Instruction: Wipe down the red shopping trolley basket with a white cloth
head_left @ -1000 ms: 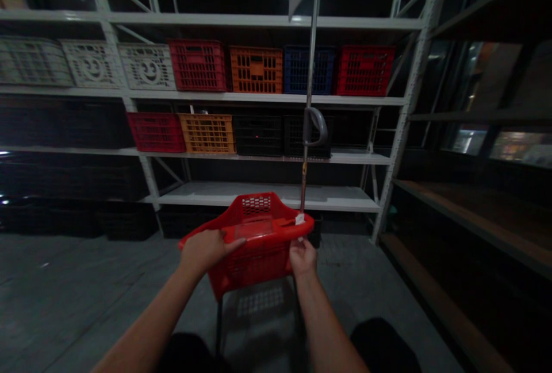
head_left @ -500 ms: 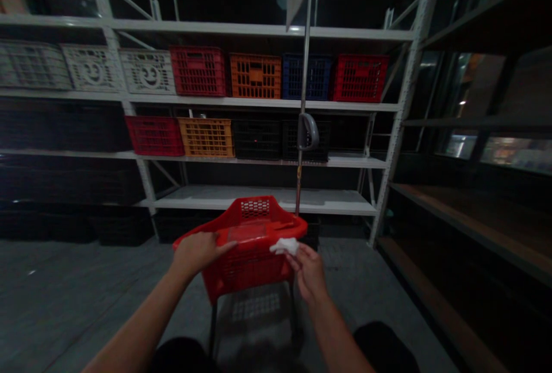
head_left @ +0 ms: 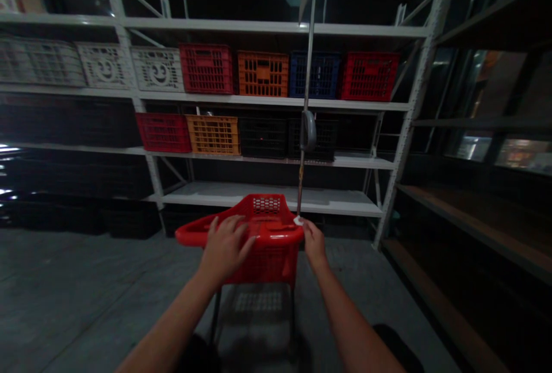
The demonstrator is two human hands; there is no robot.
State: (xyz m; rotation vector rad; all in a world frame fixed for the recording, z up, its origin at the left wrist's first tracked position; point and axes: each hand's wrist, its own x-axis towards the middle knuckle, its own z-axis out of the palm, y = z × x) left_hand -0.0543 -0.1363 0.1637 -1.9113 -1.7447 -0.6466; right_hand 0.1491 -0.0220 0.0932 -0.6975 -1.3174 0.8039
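Resting L hand [head_left: 226, 249], fingers spread, on rim of red plastic basket [head_left: 269, 241], prob. to steady it — on metal-legged stand [head_left: 214, 315] ahead of steel shelving [head_left: 276, 99]; R hand [head_left: 314, 242] pinched shut on white scrap [head_left: 297, 221] at pole base [head_left: 299, 209].

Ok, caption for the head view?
Left hand and right hand at the rim of a red plastic cart basket, facing white steel shelving with colored plastic crates.

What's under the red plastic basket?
Under the red plastic basket: thin dark metal legs on a grey concrete floor, with the basket's lattice shadow between them. The legs' lower ends fade into shadow, so wheels or feet cannot be seen.
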